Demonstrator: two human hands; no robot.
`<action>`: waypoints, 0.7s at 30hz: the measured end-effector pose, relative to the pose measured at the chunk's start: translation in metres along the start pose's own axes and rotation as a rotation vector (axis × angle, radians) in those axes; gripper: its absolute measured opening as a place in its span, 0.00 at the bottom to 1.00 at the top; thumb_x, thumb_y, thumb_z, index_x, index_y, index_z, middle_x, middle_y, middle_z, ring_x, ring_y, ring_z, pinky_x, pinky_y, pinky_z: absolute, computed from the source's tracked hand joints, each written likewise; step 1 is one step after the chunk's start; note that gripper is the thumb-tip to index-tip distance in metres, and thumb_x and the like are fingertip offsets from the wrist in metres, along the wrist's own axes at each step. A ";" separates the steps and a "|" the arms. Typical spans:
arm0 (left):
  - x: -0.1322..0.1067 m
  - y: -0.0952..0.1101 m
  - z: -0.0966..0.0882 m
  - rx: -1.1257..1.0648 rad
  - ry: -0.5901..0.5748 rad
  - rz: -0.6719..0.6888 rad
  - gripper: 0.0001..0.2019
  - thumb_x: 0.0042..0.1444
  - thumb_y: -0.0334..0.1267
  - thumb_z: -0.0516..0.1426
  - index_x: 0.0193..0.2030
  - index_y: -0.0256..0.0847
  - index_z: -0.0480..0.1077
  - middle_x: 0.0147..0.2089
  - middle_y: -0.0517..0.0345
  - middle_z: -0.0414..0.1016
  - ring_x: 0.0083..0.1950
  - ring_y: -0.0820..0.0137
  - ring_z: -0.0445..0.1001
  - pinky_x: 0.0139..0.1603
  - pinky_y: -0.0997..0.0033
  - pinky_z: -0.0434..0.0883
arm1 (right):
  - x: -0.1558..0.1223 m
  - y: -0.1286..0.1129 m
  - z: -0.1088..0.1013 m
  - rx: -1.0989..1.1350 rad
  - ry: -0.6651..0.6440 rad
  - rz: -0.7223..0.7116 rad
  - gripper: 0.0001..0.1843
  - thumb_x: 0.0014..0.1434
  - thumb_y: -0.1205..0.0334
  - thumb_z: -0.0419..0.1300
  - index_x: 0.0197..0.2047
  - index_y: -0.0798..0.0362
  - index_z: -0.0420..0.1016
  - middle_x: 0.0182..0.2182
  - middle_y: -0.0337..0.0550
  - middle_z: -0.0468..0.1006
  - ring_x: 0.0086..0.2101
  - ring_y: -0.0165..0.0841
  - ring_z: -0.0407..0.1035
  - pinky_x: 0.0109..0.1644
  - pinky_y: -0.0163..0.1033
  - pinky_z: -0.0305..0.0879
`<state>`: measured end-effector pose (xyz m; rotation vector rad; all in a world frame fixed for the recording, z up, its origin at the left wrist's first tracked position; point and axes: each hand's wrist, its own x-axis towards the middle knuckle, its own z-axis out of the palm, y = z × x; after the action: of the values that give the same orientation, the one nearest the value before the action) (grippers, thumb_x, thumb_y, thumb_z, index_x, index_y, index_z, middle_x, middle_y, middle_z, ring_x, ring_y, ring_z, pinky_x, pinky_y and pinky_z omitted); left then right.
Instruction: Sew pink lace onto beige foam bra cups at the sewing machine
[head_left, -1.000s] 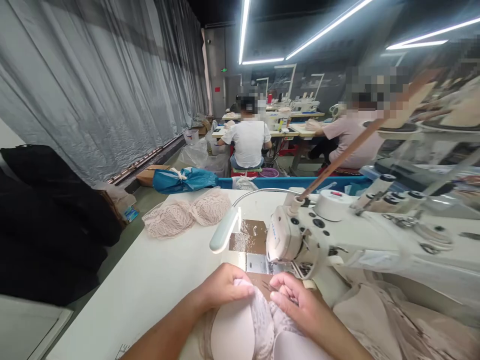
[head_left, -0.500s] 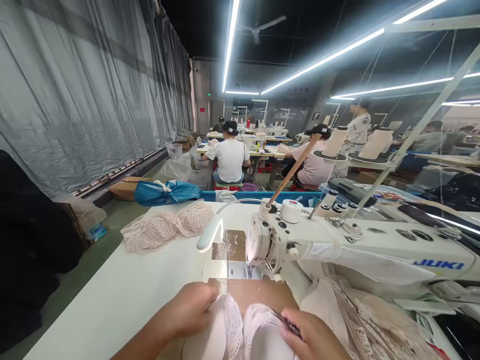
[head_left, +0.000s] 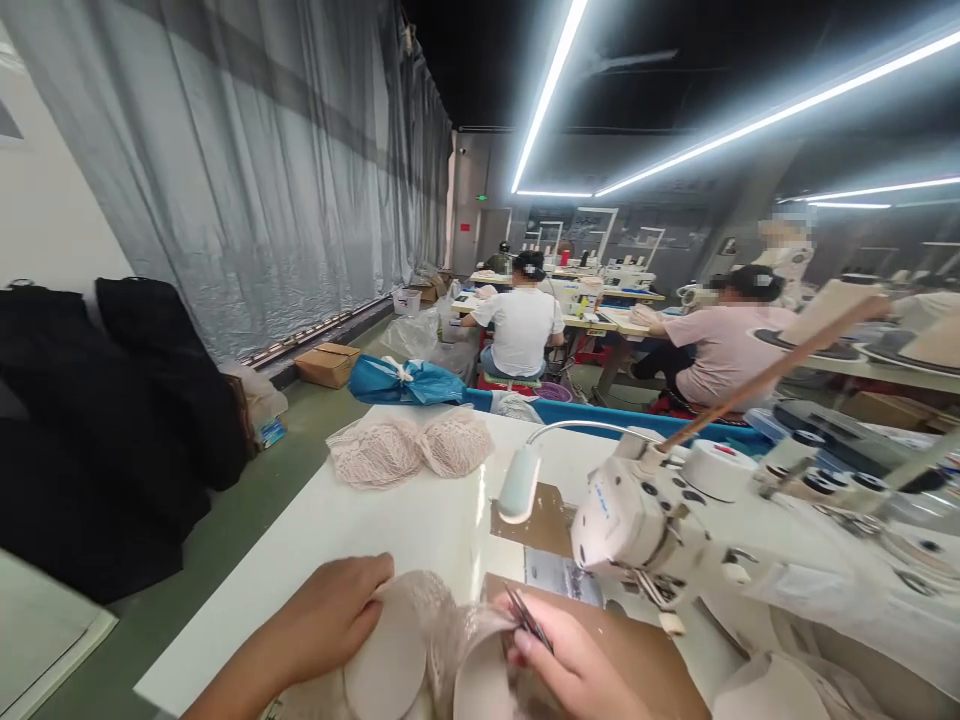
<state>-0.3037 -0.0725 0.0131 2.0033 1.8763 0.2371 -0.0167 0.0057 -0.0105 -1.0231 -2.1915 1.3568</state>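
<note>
My left hand (head_left: 330,615) is closed over the left cup of a pale pink lace bra (head_left: 420,650) at the near edge of the white sewing table (head_left: 390,525). My right hand (head_left: 570,670) grips the bra's middle and pinches small thread snips (head_left: 527,616) whose dark tips point up and left. The white sewing machine (head_left: 637,525) stands just beyond my right hand, its needle over a brown board (head_left: 630,640). A finished lace bra (head_left: 409,447) lies at the table's far left.
A gooseneck lamp (head_left: 519,482) hangs over the table beside the machine. Black cloth (head_left: 97,420) is heaped to the left, with a blue bag (head_left: 409,382) and a cardboard box (head_left: 326,363) on the floor. Several people sit at sewing stations farther back. Pink fabric lies at the lower right.
The view has swung left and lower. Both hands have drawn the bra back from the machine's needle towards the near table edge, and the snips now point upward from my right hand.
</note>
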 end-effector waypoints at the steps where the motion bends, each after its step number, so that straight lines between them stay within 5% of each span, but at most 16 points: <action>1: 0.003 -0.005 -0.007 0.009 0.063 -0.013 0.05 0.57 0.33 0.46 0.35 0.42 0.62 0.36 0.57 0.71 0.38 0.64 0.70 0.37 0.69 0.60 | 0.014 -0.004 0.003 -0.011 0.043 -0.059 0.19 0.63 0.52 0.49 0.50 0.49 0.74 0.43 0.46 0.80 0.42 0.38 0.75 0.50 0.41 0.70; 4: 0.026 -0.021 -0.040 0.021 0.380 -0.069 0.04 0.57 0.32 0.47 0.36 0.43 0.61 0.38 0.55 0.71 0.40 0.63 0.69 0.38 0.67 0.63 | 0.063 -0.016 0.008 -0.091 0.295 -0.261 0.21 0.65 0.53 0.49 0.56 0.51 0.70 0.54 0.49 0.75 0.54 0.40 0.68 0.59 0.47 0.64; 7: 0.061 -0.036 -0.076 0.046 0.782 0.018 0.08 0.50 0.26 0.49 0.36 0.42 0.60 0.49 0.52 0.71 0.50 0.61 0.68 0.47 0.63 0.65 | 0.118 -0.020 0.006 -0.120 0.442 -0.386 0.25 0.66 0.54 0.44 0.62 0.54 0.61 0.64 0.52 0.61 0.63 0.39 0.55 0.66 0.50 0.53; 9: 0.086 -0.045 -0.090 0.099 0.893 0.031 0.10 0.50 0.24 0.48 0.37 0.42 0.60 0.55 0.49 0.68 0.58 0.61 0.64 0.56 0.60 0.63 | 0.152 -0.017 0.003 -0.154 0.485 -0.441 0.26 0.66 0.54 0.42 0.63 0.56 0.60 0.66 0.53 0.55 0.66 0.39 0.47 0.68 0.52 0.46; 12: 0.116 -0.057 -0.085 0.147 0.808 -0.008 0.12 0.50 0.22 0.49 0.39 0.40 0.63 0.60 0.47 0.65 0.64 0.61 0.59 0.62 0.58 0.58 | 0.185 -0.002 -0.002 -0.222 0.465 -0.434 0.26 0.64 0.59 0.42 0.62 0.57 0.61 0.66 0.56 0.56 0.66 0.42 0.46 0.68 0.57 0.43; 15: 0.132 -0.070 -0.055 0.158 0.623 -0.017 0.14 0.46 0.26 0.55 0.42 0.39 0.67 0.55 0.47 0.70 0.59 0.57 0.65 0.59 0.56 0.63 | 0.178 0.011 -0.003 -0.289 0.366 -0.364 0.24 0.60 0.64 0.44 0.57 0.57 0.67 0.60 0.59 0.65 0.61 0.49 0.57 0.63 0.63 0.52; 17: 0.133 -0.078 -0.034 0.155 0.522 -0.020 0.22 0.45 0.34 0.60 0.50 0.38 0.66 0.59 0.45 0.68 0.61 0.54 0.65 0.59 0.54 0.63 | 0.146 0.011 -0.004 -0.326 0.280 -0.329 0.22 0.59 0.66 0.46 0.54 0.56 0.69 0.56 0.58 0.71 0.57 0.48 0.64 0.59 0.61 0.58; 21: 0.120 -0.083 -0.015 0.145 0.417 0.009 0.36 0.49 0.44 0.60 0.64 0.34 0.57 0.68 0.40 0.55 0.69 0.50 0.53 0.67 0.49 0.53 | 0.043 -0.004 -0.015 -0.360 0.125 -0.289 0.20 0.56 0.69 0.49 0.47 0.44 0.73 0.41 0.40 0.80 0.42 0.35 0.74 0.47 0.38 0.70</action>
<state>-0.3746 0.0509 -0.0214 2.1884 2.1868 0.5755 -0.0377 0.0455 -0.0022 -0.8358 -2.4233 0.7709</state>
